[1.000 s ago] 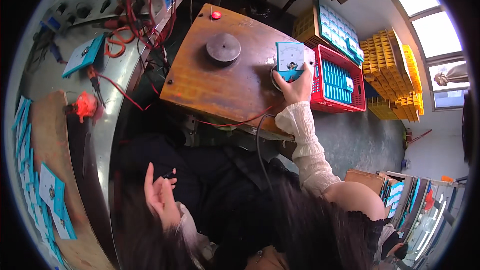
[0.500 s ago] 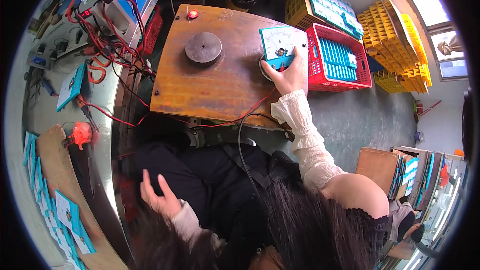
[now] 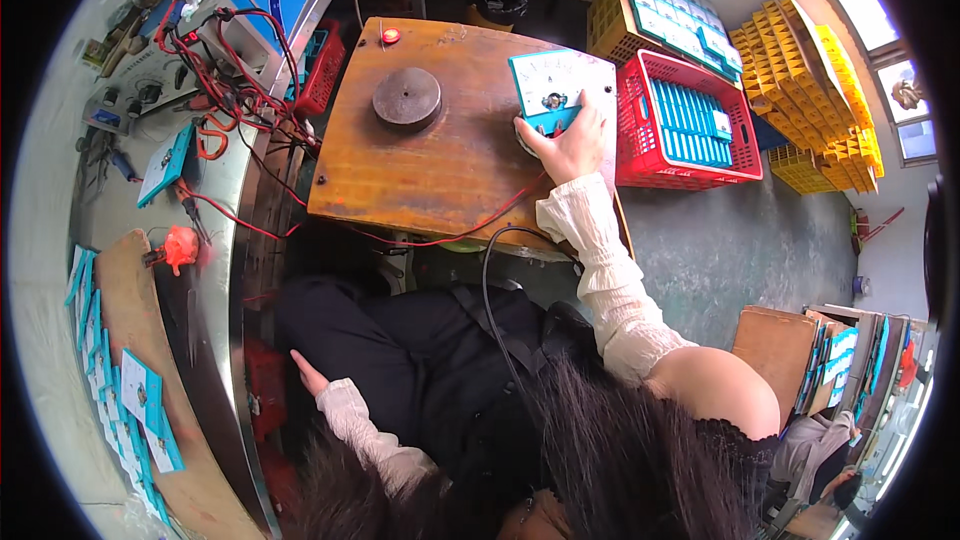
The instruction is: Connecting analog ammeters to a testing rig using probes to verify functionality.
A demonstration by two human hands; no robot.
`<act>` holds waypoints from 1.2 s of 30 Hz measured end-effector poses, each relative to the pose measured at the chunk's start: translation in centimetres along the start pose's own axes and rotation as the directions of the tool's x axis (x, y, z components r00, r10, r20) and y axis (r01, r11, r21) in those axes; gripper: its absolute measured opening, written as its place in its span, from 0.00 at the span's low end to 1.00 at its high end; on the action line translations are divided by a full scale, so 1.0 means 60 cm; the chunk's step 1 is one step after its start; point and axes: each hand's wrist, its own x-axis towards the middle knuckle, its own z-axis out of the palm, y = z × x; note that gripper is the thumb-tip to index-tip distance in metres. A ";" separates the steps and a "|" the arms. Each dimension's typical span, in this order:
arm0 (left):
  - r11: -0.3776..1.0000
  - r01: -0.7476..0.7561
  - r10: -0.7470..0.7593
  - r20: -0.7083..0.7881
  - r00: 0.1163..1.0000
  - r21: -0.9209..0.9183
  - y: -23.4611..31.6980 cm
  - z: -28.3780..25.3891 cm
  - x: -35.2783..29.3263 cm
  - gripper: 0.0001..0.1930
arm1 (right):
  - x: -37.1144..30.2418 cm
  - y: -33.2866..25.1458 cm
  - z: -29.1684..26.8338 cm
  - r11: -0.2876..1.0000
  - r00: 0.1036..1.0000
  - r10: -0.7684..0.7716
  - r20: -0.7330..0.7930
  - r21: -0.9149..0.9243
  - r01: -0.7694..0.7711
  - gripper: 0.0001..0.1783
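Note:
At the right side of the wooden table, my right hand point(image 3: 574, 145) is closed on the lower edge of an analog panel meter point(image 3: 545, 80), thumb on one side and fingers on the other. This meter has a white dial face and a teal lower part. Beneath it the rim of a round thing shows in part, mostly covered. My left hand point(image 3: 311, 376) is low beside my thigh, holding nothing that I can see. A finger is stretched out there, and the rest of that hand is partly hidden.
A dark round metal disc point(image 3: 407, 98) and a lit red button point(image 3: 390, 36) are on the wooden table point(image 3: 460, 170). Right of it stands a red crate point(image 3: 640, 168) of teal meters. Red leads point(image 3: 215, 70) tangle at the left bench. More meters point(image 3: 140, 390) lie along a board.
The meter in my right hand has shifted slightly left and turned a little. My left hand has dropped lower beside my thigh, its fingers less in view. The whole view has shifted slightly.

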 end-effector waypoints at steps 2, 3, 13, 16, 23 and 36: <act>1.000 0.019 -0.019 -0.006 1.000 -0.016 -0.008 -0.007 -0.002 0.32 | 0.001 0.002 -0.002 1.000 1.000 0.008 0.017 0.023 -0.008 0.59; 0.999 0.026 -0.026 -0.008 1.000 -0.027 -0.011 -0.010 -0.002 0.32 | 0.002 0.001 -0.002 0.999 0.999 0.017 0.028 0.040 -0.018 0.59; 0.987 0.138 -0.143 -0.067 0.987 -0.083 -0.066 -0.082 -0.044 0.32 | -0.002 -0.005 0.006 0.994 0.996 0.065 0.064 0.083 -0.070 0.60; 0.981 0.163 -0.168 -0.041 0.985 -0.102 -0.077 -0.075 -0.050 0.32 | 0.006 0.009 -0.006 0.994 0.996 0.085 0.024 0.065 -0.087 0.60; 0.963 0.221 -0.232 -0.056 0.971 -0.151 -0.112 -0.096 -0.058 0.33 | 0.000 -0.003 -0.006 0.998 0.998 0.051 0.043 0.038 -0.053 0.60; 0.969 -0.011 -0.057 -0.268 0.962 -0.248 -0.028 -0.110 -0.100 0.25 | 0.025 0.009 -0.001 0.977 0.983 -0.183 -0.009 0.108 0.182 0.50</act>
